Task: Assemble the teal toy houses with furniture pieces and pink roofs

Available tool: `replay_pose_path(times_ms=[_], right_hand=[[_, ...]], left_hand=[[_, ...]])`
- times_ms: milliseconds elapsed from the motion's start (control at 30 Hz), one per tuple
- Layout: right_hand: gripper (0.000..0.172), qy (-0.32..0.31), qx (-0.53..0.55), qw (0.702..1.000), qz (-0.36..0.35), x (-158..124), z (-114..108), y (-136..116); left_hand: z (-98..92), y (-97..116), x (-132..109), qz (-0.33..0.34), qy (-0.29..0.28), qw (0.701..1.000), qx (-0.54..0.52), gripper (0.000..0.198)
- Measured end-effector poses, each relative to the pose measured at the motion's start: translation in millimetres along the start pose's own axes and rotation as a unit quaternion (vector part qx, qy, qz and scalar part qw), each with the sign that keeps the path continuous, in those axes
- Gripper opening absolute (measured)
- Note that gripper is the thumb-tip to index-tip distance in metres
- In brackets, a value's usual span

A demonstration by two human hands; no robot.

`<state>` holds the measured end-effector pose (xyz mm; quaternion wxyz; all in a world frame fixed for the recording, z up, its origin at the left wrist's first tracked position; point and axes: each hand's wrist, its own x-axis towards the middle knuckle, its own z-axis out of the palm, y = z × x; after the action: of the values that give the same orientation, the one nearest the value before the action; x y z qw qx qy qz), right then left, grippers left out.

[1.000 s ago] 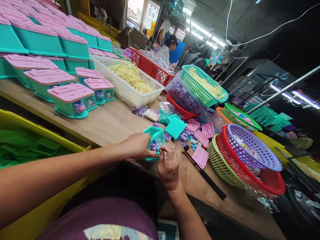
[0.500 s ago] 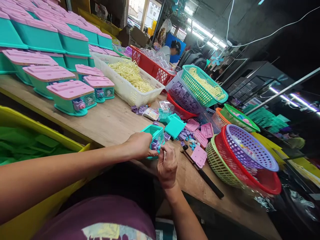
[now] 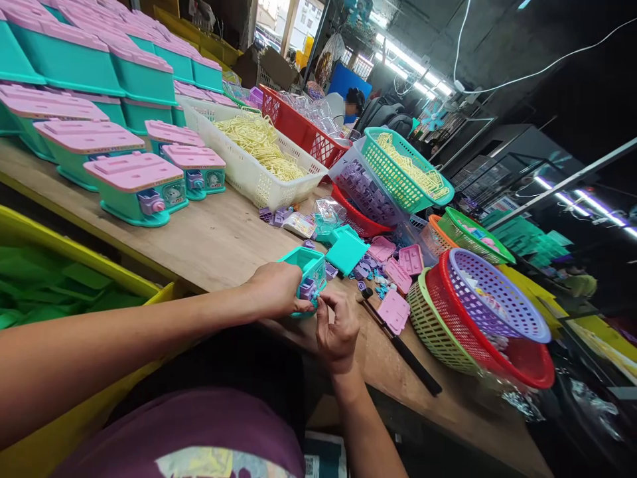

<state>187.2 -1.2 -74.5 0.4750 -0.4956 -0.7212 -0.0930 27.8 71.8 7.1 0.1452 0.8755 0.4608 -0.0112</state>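
Note:
My left hand (image 3: 276, 290) is wrapped around an open turquoise plastic box (image 3: 297, 257), thumb along its near side. The box sits tilted at the table's front edge, and its inside looks hollow from above. On its front is a purple plastic fitting (image 3: 308, 288). My right hand (image 3: 338, 324) is closed in a pinch just in front of that fitting, on a small blue plastic piece (image 3: 319, 298) that fingertips partly cover. Loose pink lids (image 3: 395, 311), purple parts (image 3: 365, 268) and a turquoise panel (image 3: 347, 251) lie beyond the hands.
A black-handled tool (image 3: 415, 365) lies right of my right hand. Finished-looking boxes with pink lids (image 3: 137, 171) stand at left. A white basket (image 3: 279, 194) of yellow strips, stacked baskets (image 3: 448, 318) and a yellow bin (image 3: 164, 292) surround the work spot. A person sits farther back.
My right hand has turned slightly and drawn a little to the right, its fingertips still at the front fitting. My left hand keeps its hold on the box. The view has shifted slightly.

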Motion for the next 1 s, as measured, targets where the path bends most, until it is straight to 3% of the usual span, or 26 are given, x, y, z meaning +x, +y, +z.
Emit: replay_pose_path(times_ms=[133, 367, 600, 700, 833, 900, 1000], right_hand=[[0.014, 0.030, -0.050, 0.998, -0.025, 0, 8, -4], [0.011, 0.010, -0.041, 0.999, 0.019, -2, 10, -6], [0.009, -0.072, -0.017, 0.997, 0.033, -11, 14, -8], [0.026, -0.079, -0.043, 0.996, -0.010, -1, -1, -8], [0.053, -0.171, -0.070, 0.977, -0.105, 19, -12, 10], [0.052, -0.208, -0.052, 0.968, -0.126, 27, -7, 21], [0.045, -0.213, -0.021, 0.968, -0.129, 31, 6, 28]], left_hand=[[1.2, 3, 0, -0.008, 0.001, 1.000, 0.003, 0.052], [6.2, 7, 1, 0.009, 0.014, 0.999, 0.045, 0.045], [17.6, -22, 11, 0.126, 0.030, 0.982, 0.135, 0.044], [17.0, -31, 14, 0.178, 0.033, 0.975, 0.131, 0.039], [15.1, -36, 19, 0.243, 0.017, 0.962, 0.122, 0.032], [15.4, -38, 21, 0.254, 0.016, 0.961, 0.108, 0.034], [16.5, -44, 24, 0.265, 0.015, 0.959, 0.100, 0.037]])
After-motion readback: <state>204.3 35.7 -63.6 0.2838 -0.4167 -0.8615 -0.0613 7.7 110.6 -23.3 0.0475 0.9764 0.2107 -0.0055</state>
